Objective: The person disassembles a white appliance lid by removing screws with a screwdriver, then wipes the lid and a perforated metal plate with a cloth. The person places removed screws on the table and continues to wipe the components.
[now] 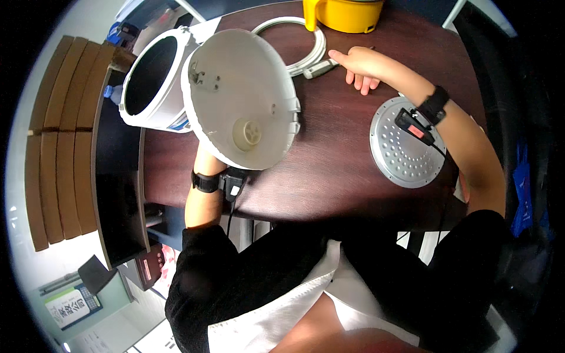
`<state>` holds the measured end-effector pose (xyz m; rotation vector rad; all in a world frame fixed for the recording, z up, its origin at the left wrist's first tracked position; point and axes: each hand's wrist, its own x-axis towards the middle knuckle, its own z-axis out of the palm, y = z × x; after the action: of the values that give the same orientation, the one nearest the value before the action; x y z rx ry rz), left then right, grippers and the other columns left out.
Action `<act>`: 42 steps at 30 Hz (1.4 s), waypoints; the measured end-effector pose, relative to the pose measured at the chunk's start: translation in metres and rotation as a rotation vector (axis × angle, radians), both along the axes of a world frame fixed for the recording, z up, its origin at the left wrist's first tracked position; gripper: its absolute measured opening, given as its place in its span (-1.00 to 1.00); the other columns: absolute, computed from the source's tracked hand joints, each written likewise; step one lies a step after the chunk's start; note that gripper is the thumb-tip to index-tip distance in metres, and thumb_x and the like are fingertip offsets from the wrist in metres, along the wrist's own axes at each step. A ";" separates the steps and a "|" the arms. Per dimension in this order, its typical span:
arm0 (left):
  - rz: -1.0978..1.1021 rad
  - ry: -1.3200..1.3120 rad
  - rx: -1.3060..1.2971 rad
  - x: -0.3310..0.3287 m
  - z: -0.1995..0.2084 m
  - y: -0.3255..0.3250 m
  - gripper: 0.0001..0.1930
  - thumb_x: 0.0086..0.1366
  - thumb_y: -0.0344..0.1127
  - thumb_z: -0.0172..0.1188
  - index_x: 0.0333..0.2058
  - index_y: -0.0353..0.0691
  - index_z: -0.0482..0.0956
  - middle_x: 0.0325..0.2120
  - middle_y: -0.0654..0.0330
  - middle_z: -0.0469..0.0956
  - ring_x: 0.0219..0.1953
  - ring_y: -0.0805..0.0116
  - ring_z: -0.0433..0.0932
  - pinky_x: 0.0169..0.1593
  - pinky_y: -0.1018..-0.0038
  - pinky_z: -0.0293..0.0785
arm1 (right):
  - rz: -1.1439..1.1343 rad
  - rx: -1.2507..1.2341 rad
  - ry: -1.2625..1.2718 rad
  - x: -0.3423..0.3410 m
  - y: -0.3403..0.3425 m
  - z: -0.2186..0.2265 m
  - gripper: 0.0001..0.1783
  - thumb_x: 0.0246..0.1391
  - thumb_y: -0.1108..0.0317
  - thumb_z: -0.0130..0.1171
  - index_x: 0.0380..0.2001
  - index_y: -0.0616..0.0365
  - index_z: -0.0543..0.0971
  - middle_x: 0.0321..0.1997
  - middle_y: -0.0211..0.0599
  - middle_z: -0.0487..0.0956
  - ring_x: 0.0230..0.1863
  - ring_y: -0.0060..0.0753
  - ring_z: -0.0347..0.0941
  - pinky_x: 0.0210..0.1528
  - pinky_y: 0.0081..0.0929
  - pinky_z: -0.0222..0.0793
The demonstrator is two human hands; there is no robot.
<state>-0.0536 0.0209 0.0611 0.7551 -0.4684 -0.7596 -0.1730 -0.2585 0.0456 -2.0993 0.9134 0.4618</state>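
Note:
A white bowl-shaped plastic shell [235, 76] is tilted with its hollow side toward me. Inside it are a round cream-coloured knob-like part and small metal fittings. My left hand [210, 160] reaches up behind the shell and holds it; the fingers are hidden there. At the far side of the table my right hand [364, 63] hovers over a screwdriver [321, 69] with a grey handle, its thumb out and its fingers loosely apart. The hand covers part of the screwdriver's shaft. Below the right forearm lies a round silver metal plate [406, 147] with raised dimples.
Behind the shell, at left, a white cylindrical housing [170, 97] with a dark inside lies tipped. A coiled white cable [318, 50] rests at the back beside a yellow container with a handle [347, 15]. Brown cardboard boxes [65, 141] stand off the table's left side.

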 end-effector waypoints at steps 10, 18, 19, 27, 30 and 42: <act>-0.099 0.167 -0.081 0.014 -0.013 0.018 -0.47 0.31 0.06 -0.20 -0.02 -0.31 0.37 -0.19 0.06 0.51 -0.20 0.28 0.52 -0.17 0.40 0.49 | -0.239 0.181 -0.107 0.020 -0.003 -0.029 -0.46 0.05 -0.11 -0.13 -0.39 0.25 0.43 -0.59 -0.31 0.43 -0.74 -0.56 0.22 -0.76 -0.55 0.14; -0.173 0.247 -0.114 0.020 -0.020 0.023 -0.46 0.30 0.08 -0.19 -0.02 -0.30 0.38 -0.19 0.07 0.51 -0.20 0.29 0.52 -0.16 0.41 0.49 | -0.235 -0.088 -0.214 -0.005 -0.013 -0.031 -0.44 -0.03 -0.14 0.01 -0.56 0.24 0.52 -0.71 -0.33 0.44 -0.74 -0.42 0.42 -0.72 -0.52 0.31; -0.174 0.253 -0.118 0.020 -0.021 0.023 -0.45 0.30 0.08 -0.19 -0.02 -0.30 0.38 -0.19 0.07 0.51 -0.20 0.29 0.52 -0.16 0.41 0.49 | -0.195 -0.166 -0.164 -0.005 -0.011 -0.025 -0.40 -0.04 -0.19 0.02 -0.55 0.25 0.52 -0.70 -0.32 0.45 -0.72 -0.41 0.44 -0.71 -0.52 0.33; -0.240 0.294 -0.125 0.021 -0.024 0.020 -0.44 0.29 0.10 -0.19 -0.01 -0.29 0.38 -0.18 0.07 0.51 -0.20 0.30 0.53 -0.15 0.41 0.48 | -0.099 -0.184 -0.012 0.021 0.002 -0.025 -0.33 -0.12 -0.27 0.07 -0.53 0.26 0.51 -0.62 -0.30 0.49 -0.64 -0.45 0.49 -0.65 -0.54 0.39; -0.265 0.308 -0.130 0.022 -0.025 0.020 -0.44 0.29 0.10 -0.19 -0.01 -0.28 0.38 -0.18 0.07 0.51 -0.20 0.30 0.53 -0.14 0.41 0.48 | -0.196 0.026 -0.120 0.013 0.002 -0.030 -0.54 -0.03 -0.06 0.07 -0.54 0.19 0.46 -0.60 -0.35 0.48 -0.63 -0.50 0.48 -0.67 -0.62 0.36; -0.325 0.361 -0.140 0.029 -0.030 0.018 -0.42 0.28 0.13 -0.18 0.00 -0.27 0.38 -0.18 0.08 0.51 -0.20 0.31 0.53 -0.13 0.42 0.48 | 0.003 0.433 -0.487 -0.058 0.072 0.052 -0.81 0.14 0.27 -0.04 -0.36 0.17 0.42 -0.62 -0.47 0.37 -0.74 -0.70 0.25 -0.69 -0.66 0.19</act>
<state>-0.0243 0.0387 0.0311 0.4008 -0.3146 -1.1301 -0.2308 -0.1863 0.0975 -1.7017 0.4742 0.1182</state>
